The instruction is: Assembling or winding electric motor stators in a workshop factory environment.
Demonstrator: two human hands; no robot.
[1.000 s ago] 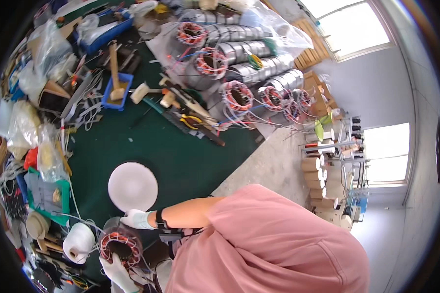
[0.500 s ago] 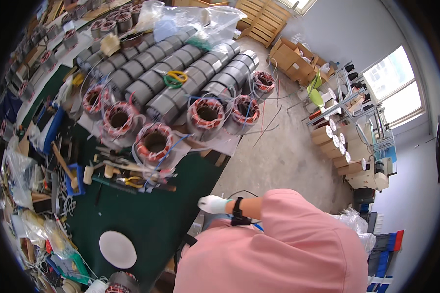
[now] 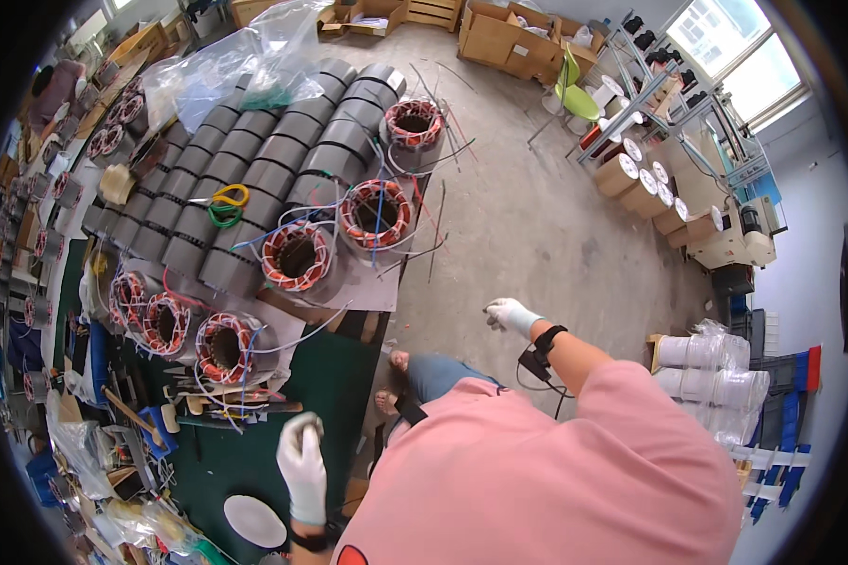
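Note:
My left hand (image 3: 301, 461), in a white glove, is raised over the dark green table (image 3: 278, 377) near its right edge. Its fingers are loosely bent and nothing shows in them. Off to the right, over the floor, my right hand (image 3: 512, 316) is gloved too, with loosely curled fingers and nothing visible in it. Closest to the left hand are hand tools (image 3: 221, 407) and a wound motor stator (image 3: 224, 348) with red-and-white lacing and loose leads. Below that hand lies a white disc (image 3: 254, 521). Two more stators (image 3: 295, 257) (image 3: 375, 215) stand at the table's right side.
Rows of grey stator cores (image 3: 278, 165) fill the far table, topped by yellow-handled scissors (image 3: 230, 195) and clear plastic sheeting (image 3: 278, 56). Right of the floor (image 3: 509, 207) are a green chair (image 3: 575, 89), wire spools (image 3: 617, 174), a metal rack (image 3: 655, 71) and wrapped white rolls (image 3: 711, 377).
The view has turned and shifted, and my left hand has come into sight. My right hand has moved away from the table edge, out over the floor.

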